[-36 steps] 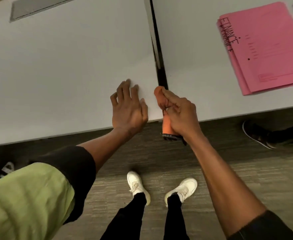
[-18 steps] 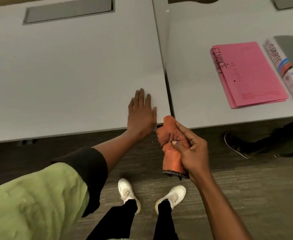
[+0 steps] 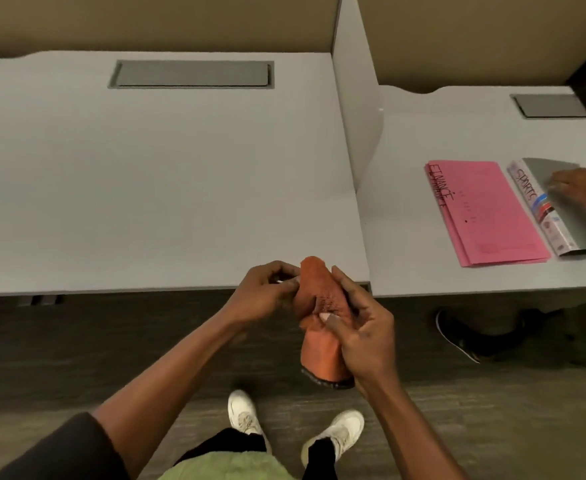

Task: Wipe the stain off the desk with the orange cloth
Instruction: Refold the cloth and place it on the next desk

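The orange cloth, folded and edged in dark trim, hangs in the air just in front of the grey desk, over the floor. My right hand grips its right side with the thumb pressed across the middle. My left hand pinches its upper left edge. Both hands sit at the desk's front edge near its right corner. No stain is visible on the desk surface.
A grey cable hatch lies at the desk's back. A white divider separates a second desk holding a pink folder and a magazine, touched by another person's hand. That person's dark shoe is on the floor.
My left hand has lifted off the desk and taken hold of the cloth. The cloth and my right hand have drawn back from the desk edge; the view has tilted up.
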Demonstrator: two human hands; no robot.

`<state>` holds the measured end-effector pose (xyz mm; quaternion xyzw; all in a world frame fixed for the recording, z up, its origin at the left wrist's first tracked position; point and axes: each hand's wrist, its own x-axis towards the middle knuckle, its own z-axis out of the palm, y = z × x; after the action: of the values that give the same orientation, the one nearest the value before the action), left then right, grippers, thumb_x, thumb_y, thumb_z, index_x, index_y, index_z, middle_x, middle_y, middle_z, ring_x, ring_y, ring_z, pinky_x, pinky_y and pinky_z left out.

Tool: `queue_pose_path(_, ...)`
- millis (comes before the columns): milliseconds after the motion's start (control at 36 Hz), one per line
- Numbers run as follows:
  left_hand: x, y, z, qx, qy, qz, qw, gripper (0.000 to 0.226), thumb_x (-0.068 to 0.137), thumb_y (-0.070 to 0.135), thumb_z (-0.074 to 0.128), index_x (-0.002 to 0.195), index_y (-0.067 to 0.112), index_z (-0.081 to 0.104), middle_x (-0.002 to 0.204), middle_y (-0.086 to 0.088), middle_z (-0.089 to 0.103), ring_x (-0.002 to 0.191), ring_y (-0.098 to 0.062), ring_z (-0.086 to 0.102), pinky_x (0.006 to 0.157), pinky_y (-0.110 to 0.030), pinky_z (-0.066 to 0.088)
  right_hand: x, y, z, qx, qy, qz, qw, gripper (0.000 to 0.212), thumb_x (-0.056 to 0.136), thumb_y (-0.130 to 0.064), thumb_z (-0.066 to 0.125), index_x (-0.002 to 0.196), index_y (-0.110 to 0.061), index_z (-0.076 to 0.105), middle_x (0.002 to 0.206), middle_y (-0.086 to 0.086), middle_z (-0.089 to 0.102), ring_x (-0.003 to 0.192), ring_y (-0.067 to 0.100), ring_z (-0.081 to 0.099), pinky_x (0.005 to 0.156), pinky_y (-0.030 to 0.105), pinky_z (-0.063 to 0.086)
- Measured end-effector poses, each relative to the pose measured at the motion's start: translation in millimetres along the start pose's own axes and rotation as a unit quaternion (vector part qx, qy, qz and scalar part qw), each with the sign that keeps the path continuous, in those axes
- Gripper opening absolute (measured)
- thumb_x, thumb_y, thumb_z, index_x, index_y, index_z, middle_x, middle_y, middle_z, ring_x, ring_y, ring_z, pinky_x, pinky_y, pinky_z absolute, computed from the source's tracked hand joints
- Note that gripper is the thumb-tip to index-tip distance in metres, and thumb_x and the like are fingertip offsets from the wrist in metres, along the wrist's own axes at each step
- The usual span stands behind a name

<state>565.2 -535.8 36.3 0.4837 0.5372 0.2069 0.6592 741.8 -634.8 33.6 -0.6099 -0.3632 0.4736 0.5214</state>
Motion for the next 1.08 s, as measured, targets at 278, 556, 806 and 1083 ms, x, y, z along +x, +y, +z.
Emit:
queue_pose_path(278, -31.6, 12.0, -93.9, -0.039, -0.005, 0.052, 0.998, 0.026, 0.089, 0.007, 0.087, 0.111, 0.02, 0.084, 0.114, -0.005, 0.083, 0.109, -0.021, 0.079, 0.089, -0.032, 0.067, 5.6, -13.5, 59.8, 0.058, -0.056, -0.05, 0.996, 0.073, 0.075, -0.003, 0.076, 0.144, -0.019, 0.061, 0.144, 0.001, 0.065, 0.136, 0.022, 0.06, 0.108, 0.037, 0.053)
queue_pose_path(556, -62.2, 50.9, -151.8, 0.148, 0.013, 0.135, 0.98, 0.022, 0.096, 0.011, 0.082, 0.102, 0.032, 0.084, 0.103, 0.01, 0.083, 0.099, -0.013, 0.078, 0.096, -0.046, 0.066, 23.0, -34.5, 92.3, -0.065, -0.078, -0.089, 0.991, 0.072, 0.085, -0.013, 0.084, 0.148, -0.035, 0.055, 0.144, -0.01, 0.062, 0.133, 0.015, 0.06, 0.095, 0.04, 0.062)
queue_pose_path(806, -67.4, 95.7, -168.5, 0.345, 0.016, 0.191, 0.919, 0.036, 0.092, 0.007, 0.084, 0.101, 0.041, 0.082, 0.098, 0.02, 0.078, 0.096, 0.0, 0.068, 0.085, -0.033, 0.057, 40.0, -51.5, 103.7, -0.316, -0.096, -0.171, 0.928, 0.081, 0.084, -0.032, 0.086, 0.154, -0.038, 0.046, 0.151, -0.01, 0.047, 0.143, 0.007, 0.041, 0.117, 0.04, 0.044)
queue_pose_path(1083, -71.3, 134.0, -172.9, 0.398, 0.097, 0.186, 0.893, 0.036, 0.095, 0.005, 0.081, 0.109, 0.038, 0.081, 0.103, 0.016, 0.076, 0.095, -0.004, 0.067, 0.082, -0.025, 0.052, 99.9, -62.4, 108.1, -0.317, -0.204, -0.266, 0.887, 0.037, 0.086, -0.028, 0.085, 0.122, -0.027, 0.076, 0.124, -0.012, 0.072, 0.121, 0.009, 0.059, 0.102, 0.039, 0.051)
